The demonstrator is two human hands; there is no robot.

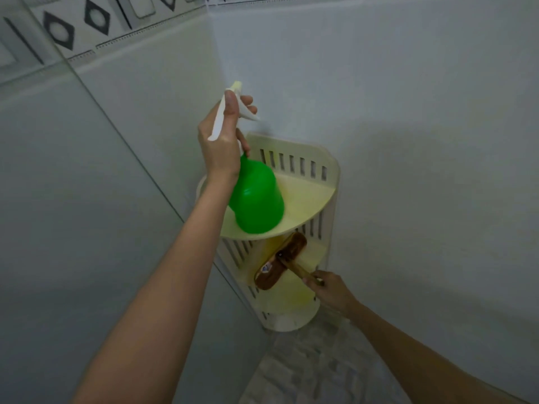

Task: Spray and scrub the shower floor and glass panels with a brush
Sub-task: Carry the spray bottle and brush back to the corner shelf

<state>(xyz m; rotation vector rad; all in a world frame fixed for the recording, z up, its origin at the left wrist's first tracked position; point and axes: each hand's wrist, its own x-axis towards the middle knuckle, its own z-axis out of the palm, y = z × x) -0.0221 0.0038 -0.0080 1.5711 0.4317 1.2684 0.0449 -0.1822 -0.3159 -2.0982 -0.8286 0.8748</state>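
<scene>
Pale tiled walls [408, 83] meet in a corner at the centre of the frame, with a patterned border strip [87, 24] running across the upper left and a glass panel [58, 170] slanting down the left side; a strip of mottled shower floor [306, 368] shows at the bottom centre. You stand facing a cream corner shelf unit [329, 182] fixed into that corner. Your left hand [224, 135] is closed round the white trigger head of the green spray bottle [256, 199], thumb up along the back and fingers curled at the front, so the bottle hangs by its neck with its base at or just over the top tier; whether it touches the shelf you cannot tell from here. That grip suits squeezing the trigger straight away. Your right hand [329, 290], lower right of centre, is wrapped round the handle of the brown brush [280, 260], whose head lies tilted across the second tier under the bottle. Both tools sit at the shelf, so you appear to be either collecting them or putting them back. The floor and the glass both lie away from where the nozzle points now.
</scene>
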